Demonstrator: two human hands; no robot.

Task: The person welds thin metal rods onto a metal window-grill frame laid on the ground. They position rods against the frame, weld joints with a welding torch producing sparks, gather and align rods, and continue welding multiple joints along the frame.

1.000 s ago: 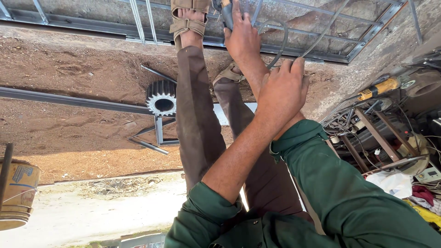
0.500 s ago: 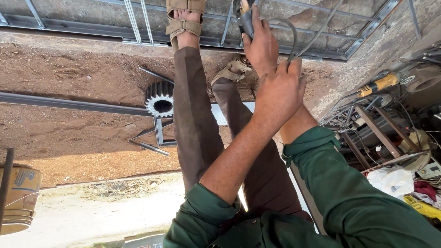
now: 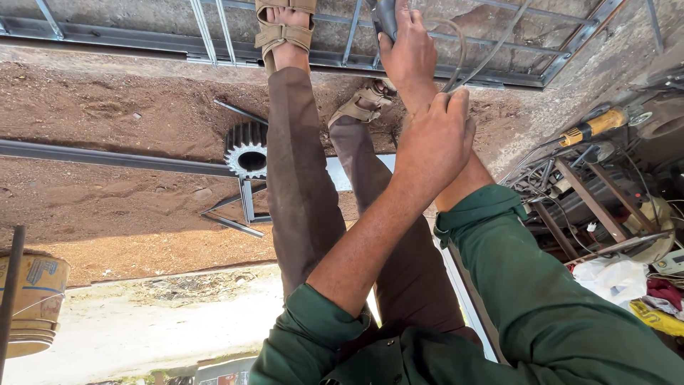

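Hands meet near the top centre of the head view, above the person's own brown-trousered legs. The right hand (image 3: 410, 53), reaching furthest up the frame, has its fingers wrapped tight around the dark handle of a power tool (image 3: 385, 16) at the upper edge; only the handle shows, so its kind cannot be told. A grey cable (image 3: 456, 60) loops from the tool down past that hand's wrist. The left hand (image 3: 434, 139) lies just below, fingers pressed together and curled, resting against the right forearm and touching the cable; whether it pinches the cable cannot be told.

Green sleeves fill the lower right of the frame. One sandalled foot (image 3: 285, 28) rests on the metal frame (image 3: 214, 36) of thin bars that runs across the top; the other foot sits just beside the hands. On the brown dirt at centre left a toothed steel gear (image 3: 246, 150) lies beside a long steel bar (image 3: 107, 157) and short angle-iron offcuts (image 3: 246, 207). A yellow-handled tool (image 3: 595, 127) lies at the right among tangled wires and scrap, and a worn bucket (image 3: 28, 299) stands at the lower left.
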